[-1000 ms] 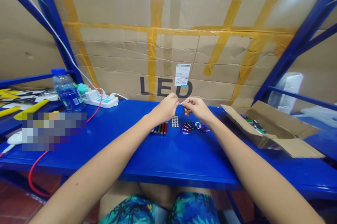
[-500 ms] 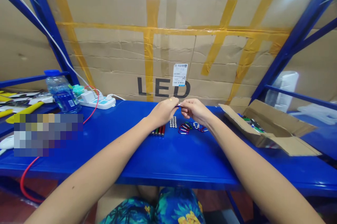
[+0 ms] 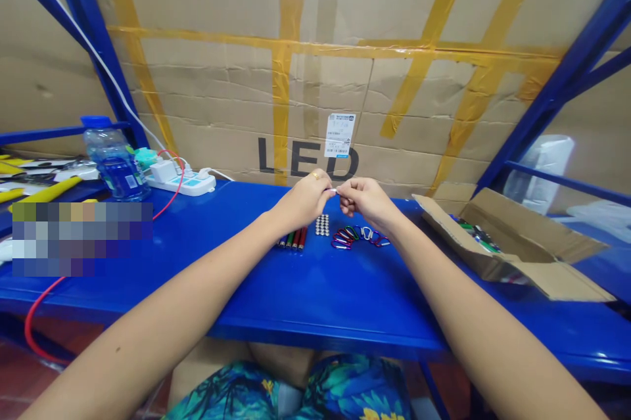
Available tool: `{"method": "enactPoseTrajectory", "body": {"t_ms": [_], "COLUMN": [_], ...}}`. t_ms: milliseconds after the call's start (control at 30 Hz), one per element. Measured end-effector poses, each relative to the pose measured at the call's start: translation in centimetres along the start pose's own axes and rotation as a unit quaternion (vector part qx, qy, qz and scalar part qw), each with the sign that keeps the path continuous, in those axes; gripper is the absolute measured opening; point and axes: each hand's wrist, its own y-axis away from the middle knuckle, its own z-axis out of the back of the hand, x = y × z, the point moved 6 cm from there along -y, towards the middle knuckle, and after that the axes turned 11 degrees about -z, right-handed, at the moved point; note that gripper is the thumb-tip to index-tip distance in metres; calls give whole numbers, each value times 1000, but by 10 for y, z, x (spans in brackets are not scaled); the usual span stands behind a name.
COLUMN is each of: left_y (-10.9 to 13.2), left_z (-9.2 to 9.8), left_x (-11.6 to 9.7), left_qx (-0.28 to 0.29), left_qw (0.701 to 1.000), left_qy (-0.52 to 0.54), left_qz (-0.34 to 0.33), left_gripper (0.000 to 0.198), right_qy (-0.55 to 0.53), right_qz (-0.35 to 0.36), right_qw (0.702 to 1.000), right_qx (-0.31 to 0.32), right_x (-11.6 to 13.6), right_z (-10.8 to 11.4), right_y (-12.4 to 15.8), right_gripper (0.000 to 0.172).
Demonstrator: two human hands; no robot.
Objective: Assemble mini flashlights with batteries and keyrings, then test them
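Note:
My left hand [image 3: 308, 198] and my right hand [image 3: 363, 200] meet above the blue table, both closed. Between their fingertips a small, slim, pale shiny piece [image 3: 334, 190] shows; its kind is too small to tell, and most of it is hidden. Several slim tubes [image 3: 296, 238] in red, green and dark colours lie side by side below my left hand, partly covered by it. Small round silver pieces [image 3: 322, 225] stand in neat rows beside them. Coloured carabiners [image 3: 342, 239] lie in a loose curve below my right hand.
An open cardboard box [image 3: 486, 256] with small coloured items stands at the right. At the left are a water bottle [image 3: 116, 160], a white power strip [image 3: 190, 183] and a red cable [image 3: 173, 196]. A large cardboard sheet [image 3: 221, 91] closes off the table's back.
The view has shifted slightly. Both hands stay together at the same small piece, which now shows paler between the fingertips. The things on the table lie as before.

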Motion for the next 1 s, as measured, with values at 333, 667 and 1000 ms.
{"method": "enactPoseTrajectory", "body": {"t_ms": [333, 667, 1000], "left_y": [4, 7, 5], "left_z": [3, -1, -9], "left_x": [-1, -3, -13], "left_qx": [46, 68, 66], "left_qw": [997, 995, 970], "left_qy": [-14, -75, -208], "left_qz": [55, 9, -109], "left_gripper": [16, 3, 22], "right_qy": [6, -17, -166], "right_qz": [16, -18, -117], "right_qw": [1000, 999, 978], "right_qx": [1, 28, 51], "right_x": [3, -2, -9], "right_z": [1, -6, -11], "right_y": [1, 3, 5], "right_gripper": [25, 30, 28]}}
